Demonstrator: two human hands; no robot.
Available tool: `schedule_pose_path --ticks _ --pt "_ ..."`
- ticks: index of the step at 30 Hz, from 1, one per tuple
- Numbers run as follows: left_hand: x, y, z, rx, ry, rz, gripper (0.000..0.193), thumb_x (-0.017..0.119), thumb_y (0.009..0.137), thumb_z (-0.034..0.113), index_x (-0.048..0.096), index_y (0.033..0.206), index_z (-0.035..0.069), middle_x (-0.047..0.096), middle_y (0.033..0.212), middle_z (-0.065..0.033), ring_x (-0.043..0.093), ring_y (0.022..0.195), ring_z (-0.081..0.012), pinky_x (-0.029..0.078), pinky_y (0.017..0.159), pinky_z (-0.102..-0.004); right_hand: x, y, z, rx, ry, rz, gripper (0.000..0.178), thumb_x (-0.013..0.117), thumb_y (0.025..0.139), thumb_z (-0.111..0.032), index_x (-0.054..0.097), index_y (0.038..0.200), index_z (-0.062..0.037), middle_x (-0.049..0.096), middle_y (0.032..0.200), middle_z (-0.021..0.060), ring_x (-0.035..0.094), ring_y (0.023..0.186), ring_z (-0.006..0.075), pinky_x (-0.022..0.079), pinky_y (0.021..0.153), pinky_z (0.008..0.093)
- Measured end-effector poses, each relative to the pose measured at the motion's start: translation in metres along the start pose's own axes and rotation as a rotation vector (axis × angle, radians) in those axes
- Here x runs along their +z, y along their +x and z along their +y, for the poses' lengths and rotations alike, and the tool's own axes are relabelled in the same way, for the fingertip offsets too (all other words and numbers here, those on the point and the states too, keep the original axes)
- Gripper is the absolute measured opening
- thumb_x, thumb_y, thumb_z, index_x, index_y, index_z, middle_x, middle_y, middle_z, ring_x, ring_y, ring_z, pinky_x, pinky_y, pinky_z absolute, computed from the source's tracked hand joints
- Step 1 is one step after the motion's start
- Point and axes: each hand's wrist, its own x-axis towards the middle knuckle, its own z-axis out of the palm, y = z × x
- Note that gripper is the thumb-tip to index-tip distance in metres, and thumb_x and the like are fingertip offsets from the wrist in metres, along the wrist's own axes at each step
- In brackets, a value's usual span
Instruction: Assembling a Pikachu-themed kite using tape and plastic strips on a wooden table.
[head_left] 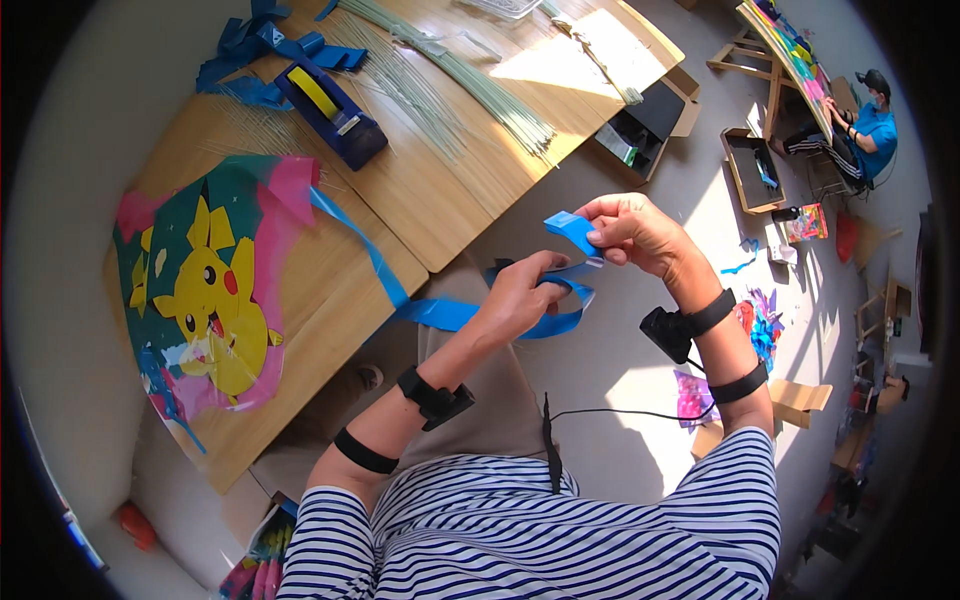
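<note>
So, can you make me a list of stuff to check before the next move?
1. Right hand gripping the blue ribbon: ok.
2. Left hand gripping it too: ok.
3. Ribbon straight, with no loops: not ok, it curls around by the left hand.
4. Picture sheet lying on the table: ok.
5. Ribbon firmly fixed to the sheet: cannot tell, it only shows reaching the pink corner.
6. Tape dispenser on the table: ok.
</note>
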Motion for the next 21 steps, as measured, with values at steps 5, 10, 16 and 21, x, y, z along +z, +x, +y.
schedule_pose_path --ticks 5,10,16,21 --pt "-0.051 -0.073 0.01 -0.095 -0.247 0.094 0.042 0.058 0.091 0.009 0.054 0.132 0.0 0.064 0.079 -0.006 0.053 0.063 -0.0073 0.04 0.053 -0.0224 0.065 0.06 -0.109 -0.156 -0.524 -0.094 0.018 0.063 0.081 0.002 0.07 0.098 0.0013 0.071 0.083 0.0086 0.071 0.067 0.0158 0.059 0.068 0.0268" --pt "-0.098 -0.158 -0.002 -0.183 -0.328 0.147 0.024 0.062 0.093 0.01 0.064 0.115 0.002 0.063 0.081 -0.002 0.051 0.065 -0.0046 0.039 0.056 -0.0198 0.168 0.192 -0.265 -0.888 -0.514 -0.008 0.024 0.065 0.082 0.003 0.072 0.105 0.0031 0.071 0.093 0.0116 0.073 0.089 0.0205 0.058 0.08 0.0299" --pt "-0.118 -0.226 -0.026 -0.235 -0.487 0.408 0.025 0.063 0.091 0.008 0.062 0.115 0.002 0.065 0.083 -0.0029 0.052 0.066 -0.0058 0.04 0.058 -0.02 0.215 0.192 -0.413 -1.94 -0.793 0.083 0.011 0.066 0.08 0.0 0.072 0.089 -0.0009 0.067 0.084 0.001 0.06 0.078 0.0091 0.049 0.069 0.0253" --pt "-0.117 -0.236 -0.042 -0.233 -0.586 0.435 0.025 0.064 0.09 0.007 0.063 0.114 0.002 0.066 0.085 -0.0041 0.054 0.068 -0.0064 0.041 0.059 -0.0196 0.193 0.253 -0.371 -1.47 -0.448 -0.218 0.02 0.066 0.08 -0.005 0.073 0.099 -0.0019 0.068 0.087 -0.0008 0.058 0.079 0.0099 0.047 0.075 0.0259"
